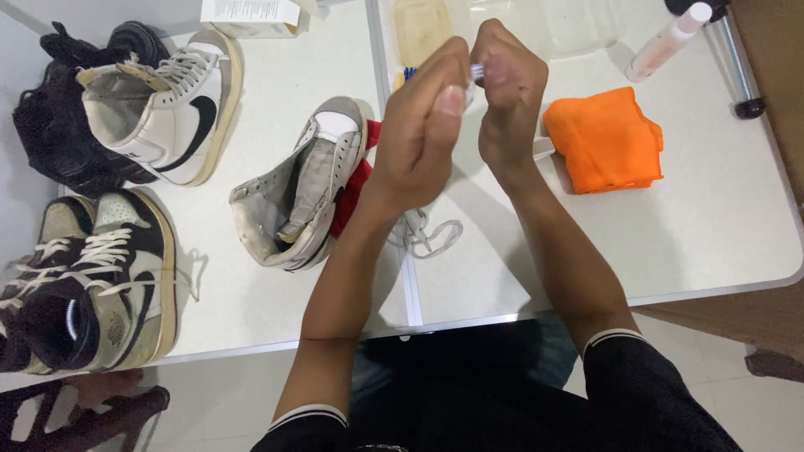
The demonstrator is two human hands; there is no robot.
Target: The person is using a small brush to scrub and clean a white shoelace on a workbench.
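Note:
My left hand [423,125] and my right hand [507,92] are raised together above a white table [720,226]. Both pinch a small whitish object [476,72] between the fingertips; it is too small and blurred to identify. Below the hands lies a loose white shoelace [427,234] on the table. Just left of my left hand stands a worn white-and-grey high-top sneaker [301,188] without its lace, resting against a red cloth [356,180].
An orange cloth [605,141] lies right of my hands. A white-and-black sneaker [172,105], a black shoe [59,117] and a black-and-cream sneaker [92,285] sit at the left. A pink-white bottle [670,40], a clear container [578,25] and a box [251,17] stand at the back.

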